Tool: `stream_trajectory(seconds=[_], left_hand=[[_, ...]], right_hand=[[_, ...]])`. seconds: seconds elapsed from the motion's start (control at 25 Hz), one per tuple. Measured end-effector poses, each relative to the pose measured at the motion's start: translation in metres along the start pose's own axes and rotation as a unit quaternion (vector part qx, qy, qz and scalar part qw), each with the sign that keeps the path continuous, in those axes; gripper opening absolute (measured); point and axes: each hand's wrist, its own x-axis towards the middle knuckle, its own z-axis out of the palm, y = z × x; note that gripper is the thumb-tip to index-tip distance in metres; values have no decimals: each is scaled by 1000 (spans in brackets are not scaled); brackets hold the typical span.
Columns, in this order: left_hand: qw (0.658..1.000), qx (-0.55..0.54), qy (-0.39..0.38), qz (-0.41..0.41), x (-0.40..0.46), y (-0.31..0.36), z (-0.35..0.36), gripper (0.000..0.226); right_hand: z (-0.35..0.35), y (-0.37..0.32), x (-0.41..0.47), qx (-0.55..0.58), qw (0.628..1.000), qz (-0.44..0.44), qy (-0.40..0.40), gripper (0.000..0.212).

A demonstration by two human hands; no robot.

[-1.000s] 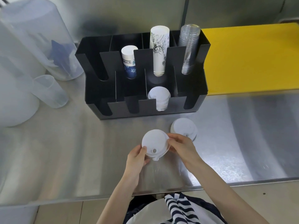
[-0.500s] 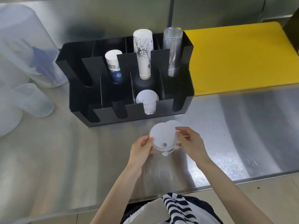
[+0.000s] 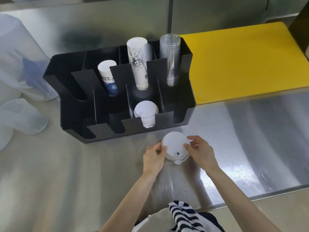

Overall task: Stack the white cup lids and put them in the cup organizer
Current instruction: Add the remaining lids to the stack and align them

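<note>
White lids (image 3: pixel 174 149) are gripped at both edges, w/ left hand (image 3: pixel 154 156) on the left rim and right hand (image 3: pixel 201 152) on the right, just above the steel counter (image 3: pixel 66 164), in front of the black organizer (image 3: pixel 70 104). More lids (image 3: pixel 146 113) are stacked in its front slot, third from left.

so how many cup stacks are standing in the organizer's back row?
3. A short blue-and-white paper stack second slot from the left, a tall white printed stack next to it, a clear plastic stack at the right end. The leftmost back slot looks empty.
</note>
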Motion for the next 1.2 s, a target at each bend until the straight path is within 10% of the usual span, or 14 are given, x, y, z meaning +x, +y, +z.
stream_trajectory(seconds=[0.44,0.88,1.2], left_hand=[[999,11,-44,-26,10,-5,2,29],[949,-299,-19,-103,-10,-10,-39,14],[921,-378,-9,-97,-25,-28,-61,31]], right_hand=[[3,2,6,17,998,44,-32,30],[23,-18,-19,111,993,20,-47,31],[56,-19,-54,141,963,65,-219,37]])
